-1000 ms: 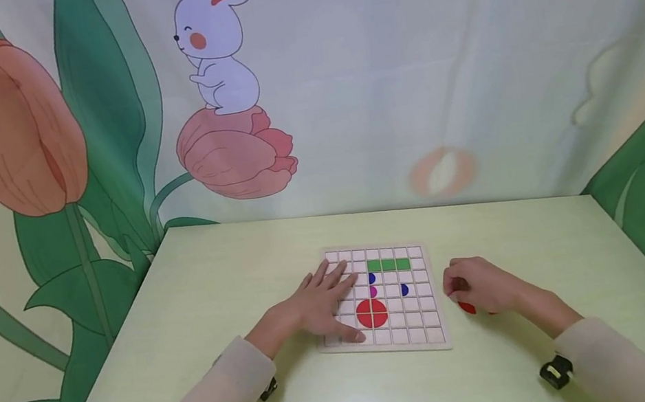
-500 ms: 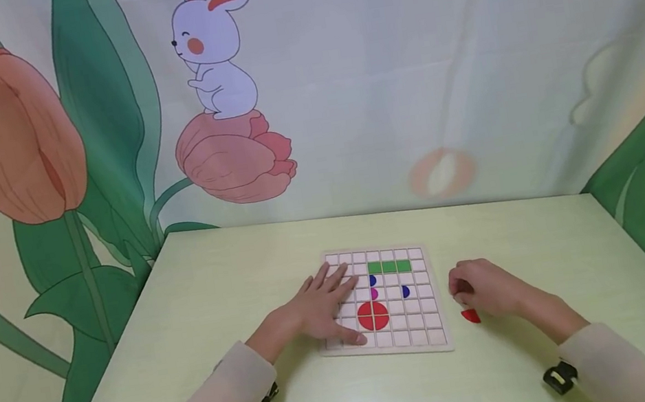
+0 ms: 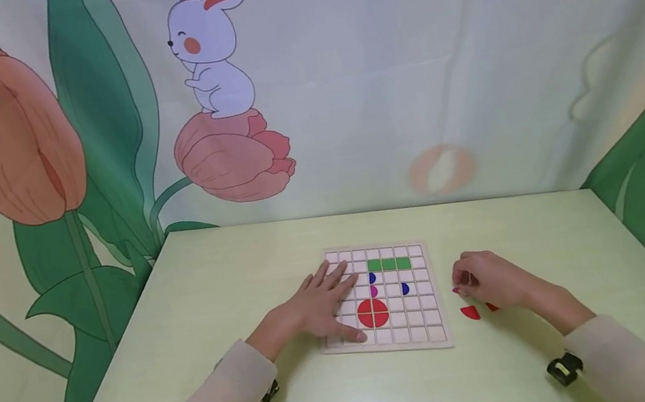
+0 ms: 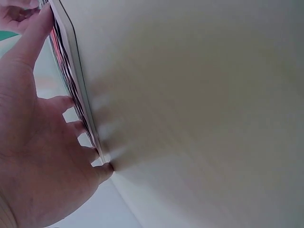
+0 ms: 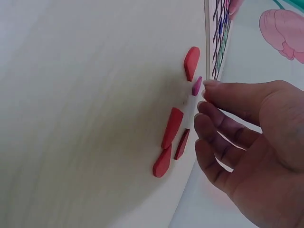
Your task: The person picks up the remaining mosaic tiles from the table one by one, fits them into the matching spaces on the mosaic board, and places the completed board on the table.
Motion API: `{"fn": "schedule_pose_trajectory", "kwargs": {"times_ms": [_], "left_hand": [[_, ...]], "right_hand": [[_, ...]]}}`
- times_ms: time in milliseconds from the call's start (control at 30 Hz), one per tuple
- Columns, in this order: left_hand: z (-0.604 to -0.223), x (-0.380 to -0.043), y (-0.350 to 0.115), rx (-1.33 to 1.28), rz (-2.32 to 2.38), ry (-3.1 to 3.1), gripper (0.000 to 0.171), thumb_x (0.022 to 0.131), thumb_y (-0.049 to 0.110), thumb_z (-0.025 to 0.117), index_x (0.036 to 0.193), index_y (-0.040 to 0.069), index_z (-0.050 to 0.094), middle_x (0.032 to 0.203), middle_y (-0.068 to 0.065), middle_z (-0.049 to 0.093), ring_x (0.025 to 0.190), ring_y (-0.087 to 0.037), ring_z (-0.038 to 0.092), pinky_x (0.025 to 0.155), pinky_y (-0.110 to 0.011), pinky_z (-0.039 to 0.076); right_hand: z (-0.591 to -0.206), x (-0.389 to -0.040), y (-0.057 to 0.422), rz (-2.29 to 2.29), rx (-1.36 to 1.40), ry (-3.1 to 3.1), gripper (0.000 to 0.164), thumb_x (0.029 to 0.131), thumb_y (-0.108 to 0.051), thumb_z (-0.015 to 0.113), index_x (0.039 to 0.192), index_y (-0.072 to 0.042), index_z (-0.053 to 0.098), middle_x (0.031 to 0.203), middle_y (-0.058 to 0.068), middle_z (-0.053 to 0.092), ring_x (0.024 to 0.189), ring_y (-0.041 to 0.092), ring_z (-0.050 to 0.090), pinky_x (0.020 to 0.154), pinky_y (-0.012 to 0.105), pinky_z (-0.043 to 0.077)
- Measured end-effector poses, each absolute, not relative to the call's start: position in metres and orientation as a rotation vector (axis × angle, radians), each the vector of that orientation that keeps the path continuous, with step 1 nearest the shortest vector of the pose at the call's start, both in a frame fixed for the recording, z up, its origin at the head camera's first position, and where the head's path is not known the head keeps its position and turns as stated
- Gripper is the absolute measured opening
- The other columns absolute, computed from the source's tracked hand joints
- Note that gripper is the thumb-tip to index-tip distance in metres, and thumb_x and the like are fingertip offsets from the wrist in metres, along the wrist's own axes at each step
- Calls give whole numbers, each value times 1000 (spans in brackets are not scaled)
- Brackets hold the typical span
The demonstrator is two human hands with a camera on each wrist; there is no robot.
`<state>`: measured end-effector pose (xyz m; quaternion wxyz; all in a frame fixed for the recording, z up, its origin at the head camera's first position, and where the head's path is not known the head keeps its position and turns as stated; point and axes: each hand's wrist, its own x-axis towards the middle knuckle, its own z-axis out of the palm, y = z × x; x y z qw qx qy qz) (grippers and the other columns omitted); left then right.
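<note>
My left hand (image 3: 323, 305) lies spread over the left side of a white square grid board (image 3: 436, 344). In the left wrist view, its fingertips (image 4: 105, 171) reach the board's edge. Set in the grid are three green squares (image 3: 389, 265), a red circle of quarter pieces (image 3: 373, 313), two blue half-discs (image 3: 405, 288) and a magenta one (image 3: 374, 291). Right of the board, my right hand (image 3: 490, 279) hovers with loosely bent fingers, thumb close to the index finger. A small magenta piece (image 5: 197, 86) is just beyond the thumb tip; nothing shows held.
Several loose red pieces (image 5: 172, 128) lie on the table below my right hand, one quarter piece (image 3: 470, 313) nearest the board. Behind the table (image 3: 234, 277) hangs a cloth printed with tulips and a rabbit (image 3: 224, 84).
My right hand has shifted slightly right, away from the board. A magenta piece and more of the red pieces now show by its fingers. My left hand stays on the board.
</note>
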<state>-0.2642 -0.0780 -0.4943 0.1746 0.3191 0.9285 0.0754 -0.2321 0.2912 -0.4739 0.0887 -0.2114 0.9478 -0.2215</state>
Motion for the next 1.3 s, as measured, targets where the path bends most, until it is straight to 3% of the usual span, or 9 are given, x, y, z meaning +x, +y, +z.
{"fn": "schedule_pose_trajectory", "kwargs": {"times_ms": [567, 1033, 1300], "left_hand": [[-491, -262, -79, 916, 229, 2624, 121, 81, 82, 68, 172, 25, 15, 179, -4, -3, 163, -38, -9, 129, -63, 7], [-490, -264, -80, 904, 248, 2618, 122, 80, 83, 69, 172, 25, 14, 179, -5, -4, 163, -38, -10, 129, -63, 6], [-490, -263, -79, 898, 247, 2619, 121, 80, 82, 69, 172, 25, 14, 179, -5, -3, 163, -37, -9, 129, -62, 7]], "right_hand": [[-481, -228, 291, -714, -562, 2813, 11, 95, 4, 71, 95, -6, 68, 91, -1, 58, 83, 17, 55, 73, 29, 53], [-477, -229, 299, -661, -590, 2847, 12, 93, -2, 79, 94, -10, 69, 89, -4, 61, 82, 14, 57, 75, 30, 56], [-477, -226, 296, -635, -596, 2830, 14, 94, 5, 73, 95, -8, 68, 92, -2, 61, 81, 14, 57, 72, 28, 55]]}}
